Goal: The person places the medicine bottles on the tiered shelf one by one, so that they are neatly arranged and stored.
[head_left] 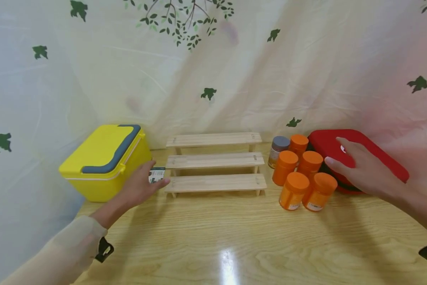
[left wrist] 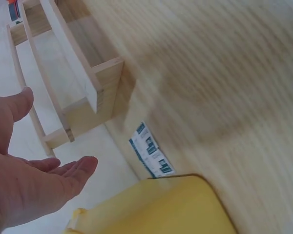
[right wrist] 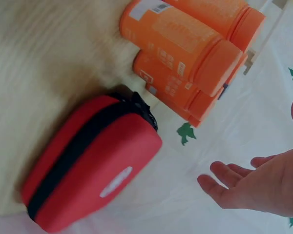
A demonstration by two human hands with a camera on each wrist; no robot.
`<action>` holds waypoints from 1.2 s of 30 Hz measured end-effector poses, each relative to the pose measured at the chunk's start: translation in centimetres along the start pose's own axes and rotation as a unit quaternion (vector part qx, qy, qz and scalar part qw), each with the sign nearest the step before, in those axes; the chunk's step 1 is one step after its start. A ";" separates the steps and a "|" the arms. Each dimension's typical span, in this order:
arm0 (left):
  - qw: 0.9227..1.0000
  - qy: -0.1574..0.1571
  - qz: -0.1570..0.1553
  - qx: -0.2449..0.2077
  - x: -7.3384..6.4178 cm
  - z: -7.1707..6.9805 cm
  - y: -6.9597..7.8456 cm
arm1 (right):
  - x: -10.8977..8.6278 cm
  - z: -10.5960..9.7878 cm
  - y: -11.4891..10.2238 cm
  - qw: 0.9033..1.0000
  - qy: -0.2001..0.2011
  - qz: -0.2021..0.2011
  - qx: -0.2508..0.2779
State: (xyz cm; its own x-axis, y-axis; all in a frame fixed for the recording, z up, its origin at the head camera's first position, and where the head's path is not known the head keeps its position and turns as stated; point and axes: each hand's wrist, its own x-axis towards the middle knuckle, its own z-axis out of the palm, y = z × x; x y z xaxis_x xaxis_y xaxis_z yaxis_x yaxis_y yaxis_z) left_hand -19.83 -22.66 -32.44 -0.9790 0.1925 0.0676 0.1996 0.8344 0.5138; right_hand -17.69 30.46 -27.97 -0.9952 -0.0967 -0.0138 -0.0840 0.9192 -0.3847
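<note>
Right grip (head_left: 367,168) near red, black-banded case (right wrist: 100,163).

A closed red case (right wrist: 100,161) with a black band around its side lies on the table (head_left: 199,237) beneath the right hand (head_left: 364,166). Beside it, five orange bottles (head_left: 306,172) stand upright in a cluster, capped. Near the left hand (head_left: 142,184) stands a yellow box (head_left: 99,152), its lid closed. A white card (left wrist: 150,152) with green print lies flat between the box and a three-tier wooden rack (head_left: 217,160).
</note>
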 end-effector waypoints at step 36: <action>0.971 -0.067 -0.067 -0.218 0.6 4.5 -3.7 | -2.6 3.0 3.5 0.992 -0.027 0.025 0.117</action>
State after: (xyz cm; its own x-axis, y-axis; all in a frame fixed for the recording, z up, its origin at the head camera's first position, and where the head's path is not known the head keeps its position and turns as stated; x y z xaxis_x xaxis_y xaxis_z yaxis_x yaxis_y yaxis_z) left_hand -20.97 -23.35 -38.15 -0.9747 0.1877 -0.1214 0.0059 0.5644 0.8255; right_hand -15.28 32.76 -32.04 -0.9931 -0.0806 -0.0857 -0.0153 0.8105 -0.5855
